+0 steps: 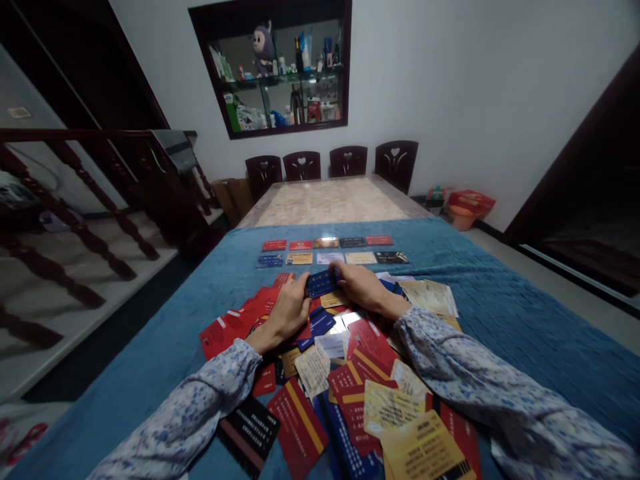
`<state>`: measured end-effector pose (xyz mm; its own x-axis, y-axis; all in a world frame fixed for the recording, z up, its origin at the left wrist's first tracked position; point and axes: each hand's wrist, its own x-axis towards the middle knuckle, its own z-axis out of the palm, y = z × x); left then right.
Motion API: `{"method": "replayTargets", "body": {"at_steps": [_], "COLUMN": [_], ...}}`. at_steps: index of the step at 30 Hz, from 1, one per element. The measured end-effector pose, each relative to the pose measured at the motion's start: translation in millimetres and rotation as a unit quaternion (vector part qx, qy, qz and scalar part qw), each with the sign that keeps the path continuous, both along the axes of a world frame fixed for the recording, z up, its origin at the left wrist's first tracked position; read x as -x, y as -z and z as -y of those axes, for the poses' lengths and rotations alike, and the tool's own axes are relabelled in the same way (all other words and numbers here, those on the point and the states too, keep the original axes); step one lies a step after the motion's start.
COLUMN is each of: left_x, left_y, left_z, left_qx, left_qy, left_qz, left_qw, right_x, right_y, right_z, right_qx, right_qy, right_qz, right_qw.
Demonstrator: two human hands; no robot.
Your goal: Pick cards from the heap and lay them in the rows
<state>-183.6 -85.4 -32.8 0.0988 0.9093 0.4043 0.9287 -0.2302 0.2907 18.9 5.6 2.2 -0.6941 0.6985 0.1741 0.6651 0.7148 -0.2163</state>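
Between my two hands is a dark blue card point(321, 283), raised above a heap of loose cards. My left hand point(287, 312) grips its left edge, fingers closed. Its right end is pinched in my right hand point(361, 285). Below, the pile holds red cards point(300, 427), yellow cards point(425, 450), a black card point(251, 432) and blue ones, overlapping at many angles. Beyond my hands lie two neat rows of cards, among them a blue card point(270, 261), a white card point(331, 259) and, at the back, a red card point(275, 245).
A blue cloth point(210, 293) covers the near part of the table; its bare stone top point(330, 200) shows beyond. Several dark chairs point(349, 162) stand at the far end. Wooden railings point(75, 170) run along the left, and a red bag in a bin point(467, 203) sits right.
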Motion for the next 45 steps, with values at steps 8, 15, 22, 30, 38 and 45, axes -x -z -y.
{"method": "replayTargets", "body": {"at_steps": [8, 15, 22, 30, 38, 45], "left_x": [0, 7, 12, 23, 34, 49], "left_y": [-7.8, -4.8, -0.8, -9.5, -16.7, -26.4], "left_z": [1, -2, -4, -6, -12, -13], "left_qx": [0.002, -0.022, -0.032, 0.022, 0.062, 0.073], "left_qy": [-0.015, -0.024, -0.018, 0.006, 0.041, 0.070], "left_qz": [0.026, 0.044, 0.070, 0.047, 0.017, 0.037], "left_qw": [1.000, 0.998, 0.997, 0.999, 0.997, 0.994], "right_x": [-2, -3, -6, -10, -9, 4], "right_y": [5.6, 17.0, 6.9, 1.7, 5.2, 2.2], "right_z": [-8, -21, -17, -16, -17, -25], "right_qx": [0.031, 0.041, 0.020, 0.000, 0.008, 0.005], "right_qy": [-0.046, -0.076, -0.058, -0.081, -0.084, -0.090], "right_qz": [-0.073, -0.128, -0.101, -0.045, -0.026, -0.011], "right_qw": [0.996, 0.988, 0.993, 0.996, 0.996, 0.996]}}
